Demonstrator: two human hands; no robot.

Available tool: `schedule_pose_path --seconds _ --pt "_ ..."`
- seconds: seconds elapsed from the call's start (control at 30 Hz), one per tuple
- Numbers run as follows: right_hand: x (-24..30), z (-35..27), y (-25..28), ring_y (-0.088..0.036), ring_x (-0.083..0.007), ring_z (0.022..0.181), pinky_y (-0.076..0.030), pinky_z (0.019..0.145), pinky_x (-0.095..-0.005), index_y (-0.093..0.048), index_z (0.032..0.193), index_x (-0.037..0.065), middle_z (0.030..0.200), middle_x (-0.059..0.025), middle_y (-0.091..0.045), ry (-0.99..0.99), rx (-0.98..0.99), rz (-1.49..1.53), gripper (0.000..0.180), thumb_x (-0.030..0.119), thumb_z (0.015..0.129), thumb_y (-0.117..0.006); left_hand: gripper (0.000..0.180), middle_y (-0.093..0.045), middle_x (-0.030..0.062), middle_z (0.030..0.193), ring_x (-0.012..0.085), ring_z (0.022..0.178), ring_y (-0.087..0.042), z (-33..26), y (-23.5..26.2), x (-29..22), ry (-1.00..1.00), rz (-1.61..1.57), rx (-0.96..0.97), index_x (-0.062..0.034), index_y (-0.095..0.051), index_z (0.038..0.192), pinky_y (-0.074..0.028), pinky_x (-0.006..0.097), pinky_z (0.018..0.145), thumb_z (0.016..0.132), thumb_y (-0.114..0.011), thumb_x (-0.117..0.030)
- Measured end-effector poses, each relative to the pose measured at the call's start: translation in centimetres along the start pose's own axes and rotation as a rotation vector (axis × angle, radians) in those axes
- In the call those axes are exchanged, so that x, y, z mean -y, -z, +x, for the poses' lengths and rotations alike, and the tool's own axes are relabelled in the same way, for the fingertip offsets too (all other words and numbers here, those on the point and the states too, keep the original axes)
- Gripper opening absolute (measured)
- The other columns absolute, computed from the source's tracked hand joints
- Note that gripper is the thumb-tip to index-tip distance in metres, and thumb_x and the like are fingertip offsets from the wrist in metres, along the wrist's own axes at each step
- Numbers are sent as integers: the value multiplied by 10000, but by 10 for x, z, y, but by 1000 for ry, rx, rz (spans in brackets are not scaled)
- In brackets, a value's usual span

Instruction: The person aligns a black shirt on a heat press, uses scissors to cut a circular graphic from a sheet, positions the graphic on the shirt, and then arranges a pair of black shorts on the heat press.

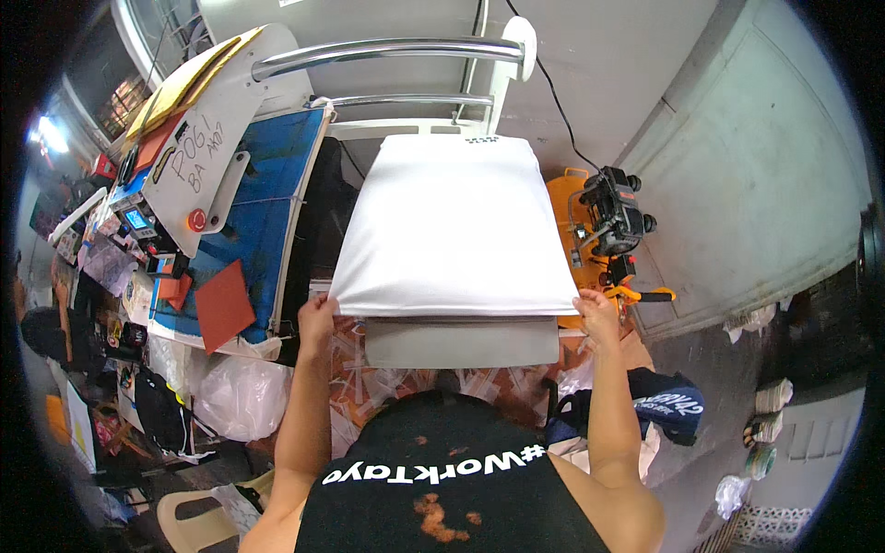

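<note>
A white shirt [452, 230] is drawn flat over a grey board [461, 346], whose near end sticks out below the hem. A small patch of dark dots shows on the cloth's far edge. My left hand [317, 321] pinches the near left corner of the hem. At the near right corner, my right hand [599, 318] grips the same hem between thumb and fingers. The cloth is stretched between both hands with only slight creases along the near edge. The rest of the board lies hidden under the fabric.
At left, a machine with a blue bed [263, 184] carries a red stop button [195, 219] and a red-brown sheet [224, 306]. Metal bars [387, 57] cross the far side. An orange-and-black compressor-like machine [613, 212] stands right. Plastic scraps litter the floor [369, 378].
</note>
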State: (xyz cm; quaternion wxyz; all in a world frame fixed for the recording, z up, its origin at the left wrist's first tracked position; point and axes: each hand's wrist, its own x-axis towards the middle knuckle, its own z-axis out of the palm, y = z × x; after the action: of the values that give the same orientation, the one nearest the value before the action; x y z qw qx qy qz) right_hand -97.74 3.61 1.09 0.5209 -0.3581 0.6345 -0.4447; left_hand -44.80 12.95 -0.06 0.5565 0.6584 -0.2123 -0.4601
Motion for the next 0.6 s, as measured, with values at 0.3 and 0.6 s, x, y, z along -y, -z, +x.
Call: schedule_pose_path --seconds 0.3,0.6 --pt "-51 -44 33 -403 -56 423 -278 357 -218 -599 1106 29 770 -15 -603 -191 -23 111 263 79 887 -735 257 -662 142 1098 259 925 -698 -34 34 55 185 -208 86 43 -592 1196 -628 403 783 985 -552 -98" --pt "-58 -64 34 -388 -49 415 -276 354 -213 -596 1070 35 706 -3 -570 -238 -74 80 225 80 896 -731 312 -607 170 1203 290 1059 -645 -52 37 62 217 -213 136 35 -537 1288 -591 417 834 1002 -533 -90"
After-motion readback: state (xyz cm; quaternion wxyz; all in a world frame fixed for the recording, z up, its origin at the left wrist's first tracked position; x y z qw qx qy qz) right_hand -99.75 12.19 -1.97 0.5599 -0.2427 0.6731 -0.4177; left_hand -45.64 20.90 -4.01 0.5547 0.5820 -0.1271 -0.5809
